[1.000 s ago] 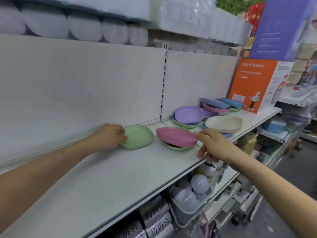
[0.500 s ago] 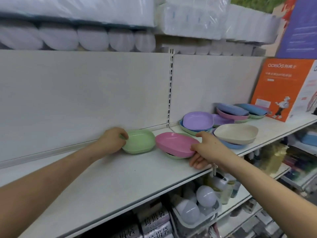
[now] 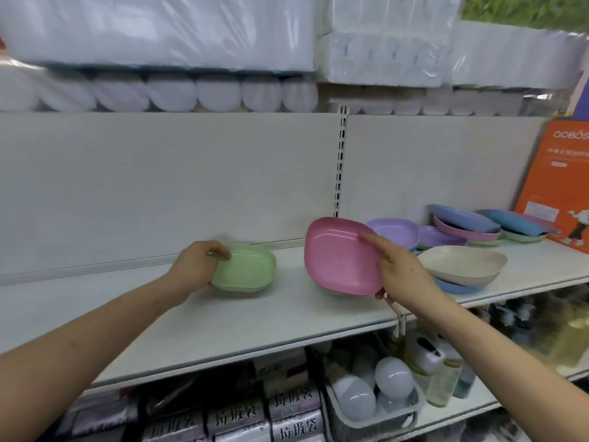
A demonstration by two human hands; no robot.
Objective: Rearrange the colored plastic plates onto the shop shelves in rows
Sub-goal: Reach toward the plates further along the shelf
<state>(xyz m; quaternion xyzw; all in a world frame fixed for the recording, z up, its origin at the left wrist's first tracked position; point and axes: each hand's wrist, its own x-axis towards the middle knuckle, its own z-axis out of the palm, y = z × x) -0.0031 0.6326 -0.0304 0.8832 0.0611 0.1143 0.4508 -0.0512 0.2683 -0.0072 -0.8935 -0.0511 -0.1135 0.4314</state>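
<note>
Centre frame: pink plate (image 3: 338,256) tilted up, pinched at its right rim by right hand (image 3: 404,272), thumb across the inner face. Left of it, apart, green plate (image 3: 248,269) flat on shelf (image 3: 223,320), left rim gripped by left hand (image 3: 197,264). Just right, cream plate (image 3: 462,263) near the front edge.

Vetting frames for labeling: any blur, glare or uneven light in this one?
Head view: wrapped packs up top smeared by motion blur; left hand on green plate and right hand on pink plate fairly sharp; light even on shelf, dimmer below it; no strong glare.
</note>
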